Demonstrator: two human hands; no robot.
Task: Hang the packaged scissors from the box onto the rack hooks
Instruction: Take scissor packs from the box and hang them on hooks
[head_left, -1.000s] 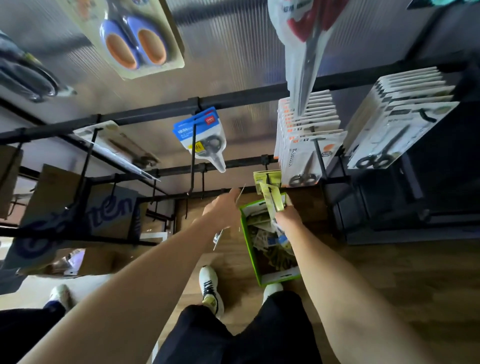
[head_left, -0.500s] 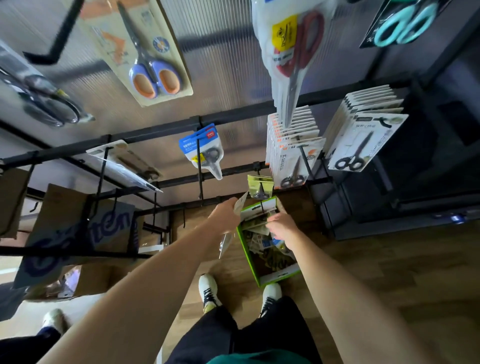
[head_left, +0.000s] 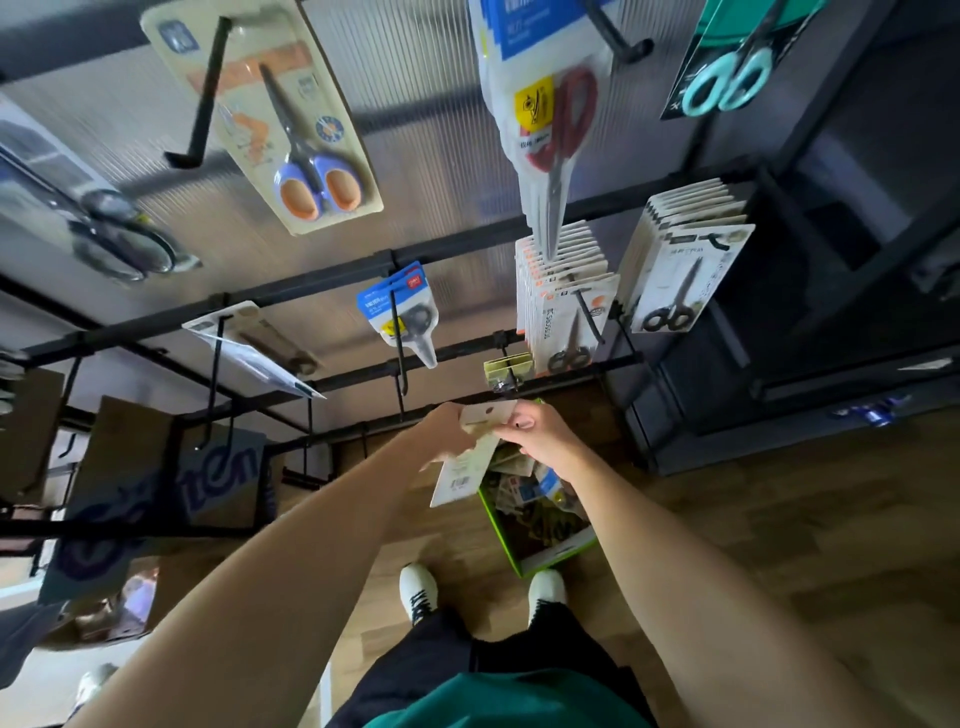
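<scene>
Hands, left hand (head_left: 447, 431) and right hand (head_left: 540, 436), both pinch scissors package (head_left: 465, 467) above green box (head_left: 540, 519).

The rack bars (head_left: 467, 244) and hooks (head_left: 399, 338) look like matt black metal. The hung scissors packs (head_left: 569, 306) are printed card under glossy clear plastic. The floor (head_left: 779, 519) is smooth wood (grain showing), the box (head_left: 558, 556) green card, and the back panel (head_left: 415, 130) ribbed translucent plastic.
</scene>
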